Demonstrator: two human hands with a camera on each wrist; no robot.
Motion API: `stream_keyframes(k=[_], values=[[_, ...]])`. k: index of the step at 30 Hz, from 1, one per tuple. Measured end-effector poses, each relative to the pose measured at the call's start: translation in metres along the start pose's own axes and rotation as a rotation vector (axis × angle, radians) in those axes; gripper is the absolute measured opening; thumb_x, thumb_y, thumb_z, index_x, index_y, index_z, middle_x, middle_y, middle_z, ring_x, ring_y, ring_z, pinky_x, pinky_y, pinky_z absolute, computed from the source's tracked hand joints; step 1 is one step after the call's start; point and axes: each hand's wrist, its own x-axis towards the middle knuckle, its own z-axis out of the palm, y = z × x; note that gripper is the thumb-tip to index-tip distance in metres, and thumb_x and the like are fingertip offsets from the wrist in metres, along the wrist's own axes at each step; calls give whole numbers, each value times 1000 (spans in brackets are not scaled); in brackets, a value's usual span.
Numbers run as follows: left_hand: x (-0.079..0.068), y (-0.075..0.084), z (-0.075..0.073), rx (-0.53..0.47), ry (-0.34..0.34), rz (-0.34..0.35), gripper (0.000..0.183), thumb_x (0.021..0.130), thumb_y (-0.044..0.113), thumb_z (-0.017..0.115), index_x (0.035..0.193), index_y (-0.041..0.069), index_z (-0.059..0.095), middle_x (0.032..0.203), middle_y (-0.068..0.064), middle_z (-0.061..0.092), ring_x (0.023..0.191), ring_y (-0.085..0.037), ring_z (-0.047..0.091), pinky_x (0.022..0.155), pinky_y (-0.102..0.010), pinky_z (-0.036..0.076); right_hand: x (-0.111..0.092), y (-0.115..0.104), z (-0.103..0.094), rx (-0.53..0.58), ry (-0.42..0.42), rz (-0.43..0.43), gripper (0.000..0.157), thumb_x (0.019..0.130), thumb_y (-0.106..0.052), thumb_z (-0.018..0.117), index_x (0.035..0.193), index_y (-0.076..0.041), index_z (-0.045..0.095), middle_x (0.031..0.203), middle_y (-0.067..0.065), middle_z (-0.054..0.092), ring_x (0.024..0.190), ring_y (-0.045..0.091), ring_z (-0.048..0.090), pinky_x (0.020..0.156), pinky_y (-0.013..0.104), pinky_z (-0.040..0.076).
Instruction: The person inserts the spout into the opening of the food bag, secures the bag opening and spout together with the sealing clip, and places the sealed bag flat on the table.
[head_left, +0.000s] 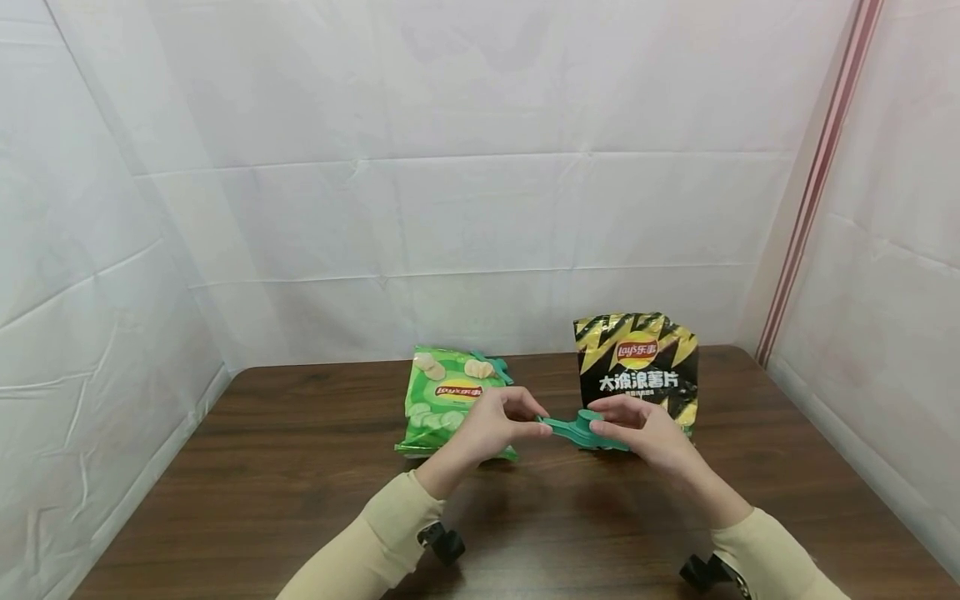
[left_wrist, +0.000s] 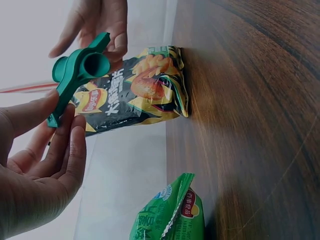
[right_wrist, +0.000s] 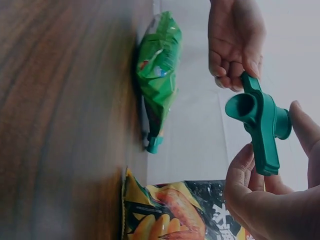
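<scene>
One green clip (right_wrist: 265, 131) is held up above the dark wooden table (head_left: 300, 475), and in the head view we see it before the lower left part of the upright black-and-yellow chip bag (head_left: 637, 367). The left hand (head_left: 497, 427) pinches one end between thumb and fingers; the right hand (head_left: 651, 432) grips the other end, thumb at the round cap (right_wrist: 283, 124) – both hands are on it at once. We find the cap facing up and a hollow mouth (right_wrist: 241, 106) below. To the left rests a green chip bag (head_left: 438, 408) – a second clip (head_left: 498, 368) shows at its upper right corner.
</scene>
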Motion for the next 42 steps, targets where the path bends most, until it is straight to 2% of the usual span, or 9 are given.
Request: stream_keyframes(k=[8, 15, 20, 24, 31, 38, 42], values=[[-4, 3, 1, -13, -8, -3, 12, 79, 13, 77, 89, 8, 72, 87, -8, 71, 76, -13, 65, 69, -27, 51, -4, -1, 4, 28, -40, -17, 41, 85, -32, 72, 118, -10, 64, 103, 6, 69, 90, 17, 65, 79, 39, 51], [-14, 23, 0, -19, -10, 0, 12, 81, 5, 74, 89, -1, 69, 86, -15, 70, 73, -14, 64, 68, -26, 51, -5, -3, 4, 21, -31, -31, 38, 83, -34, 73, 114, -13, 68, 97, 2, 71, 85, 16, 65, 75, 38, 52], [-9, 11, 1, -15, -15, -3, 13, 80, 11, 76, 90, 4, 71, 86, -10, 70, 72, -9, 63, 69, -26, 51, -6, -4, 4, -7, -20, -69, 34, 83, -34, 73, 111, -15, 69, 95, 3, 71, 80, 17, 64, 70, 36, 53], [-4, 2, -1, -7, -33, -7, 13, 81, 19, 77, 90, 11, 71, 85, -5, 70, 74, -11, 63, 70, -27, 51, -7, -4, 4, -45, 4, -99, 31, 82, -35, 73, 108, -19, 70, 94, 4, 70, 77, 18, 64, 66, 35, 52], [-4, 3, -3, 11, -70, -7, 12, 83, 21, 74, 92, 14, 72, 84, -3, 70, 78, -18, 64, 70, -29, 49, -9, -5, 2, -72, 17, -108, 32, 82, -35, 74, 109, -18, 71, 95, 6, 70, 78, 18, 65, 65, 32, 53], [-3, 4, -1, 33, -80, 2, 14, 84, 21, 73, 94, 13, 72, 86, -4, 70, 77, -13, 64, 71, -29, 50, -12, -7, -1, -29, 18, -113, 37, 81, -31, 75, 112, -10, 71, 107, 12, 70, 80, 14, 66, 67, 30, 54], [-2, 4, 0, 51, -82, 10, 14, 84, 22, 73, 94, 12, 72, 85, -6, 70, 77, -14, 64, 73, -38, 52, -13, -8, -2, -31, 11, -104, 37, 81, -30, 75, 112, -10, 71, 104, 12, 71, 80, 14, 66, 67, 31, 54]])
